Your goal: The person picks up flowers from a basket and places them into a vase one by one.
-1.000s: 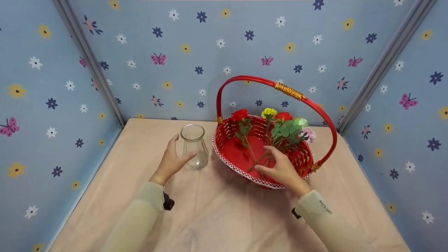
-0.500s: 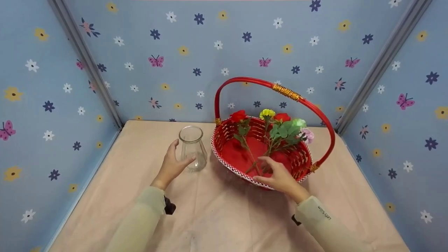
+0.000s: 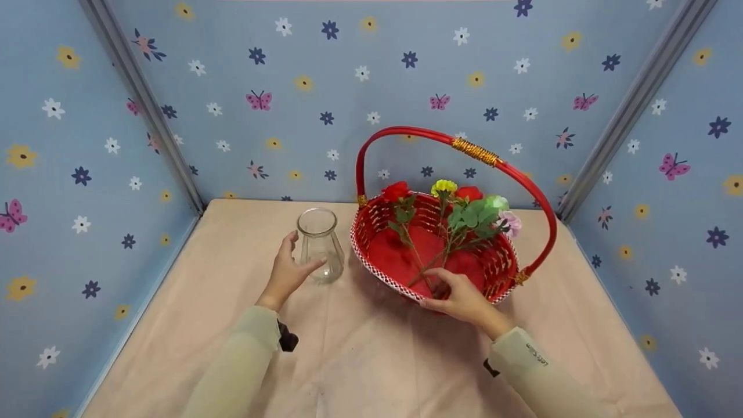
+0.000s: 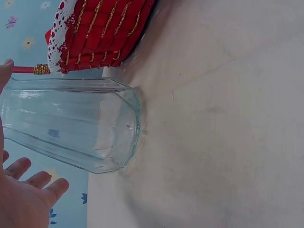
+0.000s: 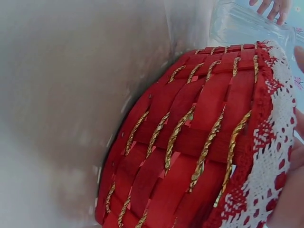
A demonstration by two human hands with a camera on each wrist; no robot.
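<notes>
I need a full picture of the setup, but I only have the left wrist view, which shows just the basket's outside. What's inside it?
Observer: Flowers lie in the basket, with red, yellow, pale green and pink blooms.
Operator: Thanks. My view doesn't show the right hand. Where is it?
Observer: The right hand is over the basket's near edge; I can't tell whether it touches anything.

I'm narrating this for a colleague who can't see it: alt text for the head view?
A person's right hand hangs over the near rim of a red basket, close to flower stems inside, and the left hand is held open beside a clear glass vase. Basket and vase stand on pale cloth before a blue patterned wall.
</notes>
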